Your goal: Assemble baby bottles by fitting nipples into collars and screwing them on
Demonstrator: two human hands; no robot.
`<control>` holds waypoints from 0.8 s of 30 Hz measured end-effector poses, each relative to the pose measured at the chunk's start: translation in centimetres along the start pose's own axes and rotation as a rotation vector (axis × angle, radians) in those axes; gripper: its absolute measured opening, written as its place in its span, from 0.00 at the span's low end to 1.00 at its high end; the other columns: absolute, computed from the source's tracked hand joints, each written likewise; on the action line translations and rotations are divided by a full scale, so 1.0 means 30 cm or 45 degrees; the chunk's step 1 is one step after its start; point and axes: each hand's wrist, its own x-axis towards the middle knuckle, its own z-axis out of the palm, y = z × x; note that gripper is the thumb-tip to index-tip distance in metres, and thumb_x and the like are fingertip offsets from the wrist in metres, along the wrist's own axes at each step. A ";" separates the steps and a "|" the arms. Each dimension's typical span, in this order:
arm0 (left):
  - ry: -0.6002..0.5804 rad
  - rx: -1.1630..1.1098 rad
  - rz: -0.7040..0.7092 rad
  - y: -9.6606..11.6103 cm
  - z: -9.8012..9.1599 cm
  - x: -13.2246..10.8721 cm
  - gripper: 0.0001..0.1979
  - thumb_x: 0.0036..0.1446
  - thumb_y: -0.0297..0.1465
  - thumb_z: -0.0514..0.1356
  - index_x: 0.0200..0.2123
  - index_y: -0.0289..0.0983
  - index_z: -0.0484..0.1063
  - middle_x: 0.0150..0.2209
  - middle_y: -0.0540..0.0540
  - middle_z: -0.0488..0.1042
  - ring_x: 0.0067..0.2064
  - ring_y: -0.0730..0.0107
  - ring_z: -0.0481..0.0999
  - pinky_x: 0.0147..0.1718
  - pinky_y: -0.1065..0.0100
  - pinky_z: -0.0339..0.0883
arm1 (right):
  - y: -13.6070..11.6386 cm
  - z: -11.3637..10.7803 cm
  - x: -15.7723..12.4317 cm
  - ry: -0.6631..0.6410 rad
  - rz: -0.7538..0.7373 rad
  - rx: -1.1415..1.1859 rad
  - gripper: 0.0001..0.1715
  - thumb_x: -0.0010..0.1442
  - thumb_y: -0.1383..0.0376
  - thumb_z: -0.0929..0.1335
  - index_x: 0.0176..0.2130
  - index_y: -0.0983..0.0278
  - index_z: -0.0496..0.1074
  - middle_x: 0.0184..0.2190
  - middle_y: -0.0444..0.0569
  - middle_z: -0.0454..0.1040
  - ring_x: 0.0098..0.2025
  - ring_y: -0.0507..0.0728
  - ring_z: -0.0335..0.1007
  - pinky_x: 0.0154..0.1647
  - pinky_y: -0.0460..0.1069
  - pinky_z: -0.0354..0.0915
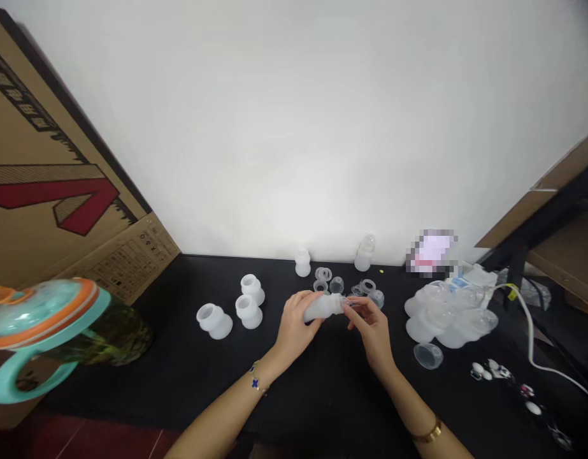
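My left hand [294, 324] is wrapped round a white baby bottle [321, 308], which lies tipped on its side with its mouth toward the right. At that mouth, the fingers of my right hand [374, 331] pinch a small clear plastic part [350, 301], whose exact shape is partly hidden. Just behind the hands lie clear rings [323, 274] and a clear dome cap [337, 285]. More clear rings [368, 286] and another clear cap [377, 298] are near my right fingertips.
Three open white bottles [250, 311] stand to the left, another bottle [302, 262] by the wall. A capped bottle [365, 254] is at the back; several capped bottles [449, 315] cluster right, beside a loose cap [428, 356], cable [530, 331] and beaded strand [527, 390]. A large jug [30, 357] is left.
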 end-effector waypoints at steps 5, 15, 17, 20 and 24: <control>0.005 0.031 0.010 0.001 0.000 -0.001 0.26 0.53 0.21 0.65 0.54 0.46 0.72 0.51 0.46 0.73 0.52 0.56 0.72 0.53 0.53 0.67 | 0.002 0.002 0.005 0.011 0.014 -0.024 0.16 0.54 0.55 0.76 0.38 0.61 0.76 0.31 0.47 0.76 0.31 0.56 0.69 0.23 0.46 0.66; 0.040 0.104 0.071 0.003 0.001 -0.005 0.26 0.54 0.21 0.64 0.55 0.46 0.72 0.50 0.46 0.74 0.52 0.56 0.72 0.53 0.53 0.67 | -0.014 0.004 0.006 0.043 0.031 -0.050 0.17 0.53 0.52 0.76 0.33 0.62 0.74 0.31 0.48 0.75 0.32 0.56 0.69 0.21 0.45 0.64; 0.047 0.113 0.080 0.002 0.001 -0.005 0.26 0.54 0.21 0.64 0.55 0.45 0.72 0.50 0.46 0.74 0.52 0.56 0.72 0.53 0.53 0.67 | -0.011 0.002 0.008 0.037 0.034 -0.060 0.18 0.53 0.52 0.76 0.33 0.62 0.74 0.31 0.48 0.74 0.32 0.56 0.69 0.21 0.45 0.64; 0.054 0.118 0.091 0.001 0.002 -0.006 0.26 0.54 0.21 0.63 0.55 0.45 0.72 0.50 0.46 0.74 0.52 0.56 0.72 0.53 0.52 0.67 | -0.005 0.001 0.011 0.028 0.036 -0.060 0.18 0.54 0.52 0.76 0.33 0.62 0.73 0.31 0.47 0.74 0.32 0.56 0.69 0.21 0.45 0.64; 0.053 0.110 0.092 0.003 0.000 -0.007 0.27 0.54 0.20 0.64 0.55 0.45 0.71 0.50 0.46 0.74 0.52 0.57 0.72 0.54 0.53 0.66 | -0.002 0.002 0.015 0.035 0.037 0.000 0.19 0.54 0.53 0.76 0.40 0.61 0.73 0.31 0.46 0.74 0.33 0.57 0.70 0.21 0.45 0.65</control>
